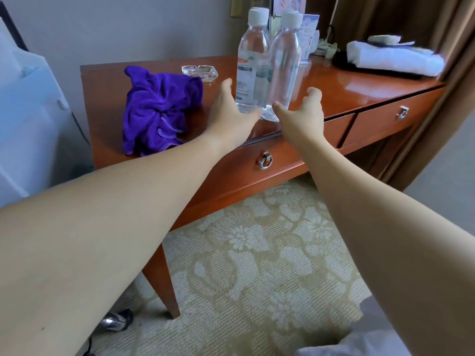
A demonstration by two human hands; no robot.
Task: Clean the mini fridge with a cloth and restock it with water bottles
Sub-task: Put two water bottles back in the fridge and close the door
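Observation:
Two clear water bottles with white caps stand side by side on the wooden desk (359, 80): the left bottle (252, 62) has a label, the right bottle (284, 65) touches it. My left hand (231, 111) is spread at the left bottle's base, thumb against its lower part. My right hand (300, 116) is spread just right of the right bottle's base, fingers apart, not closed on it. A crumpled purple cloth (156, 109) lies on the desk to the left of my left hand.
A glass ashtray (200, 72) sits behind the cloth. A folded white towel (393, 57) on a dark tray lies at the desk's right end beside brown curtains. The desk has drawers with ring pulls (265, 160). A white appliance (28, 119) stands at the left. Patterned carpet below.

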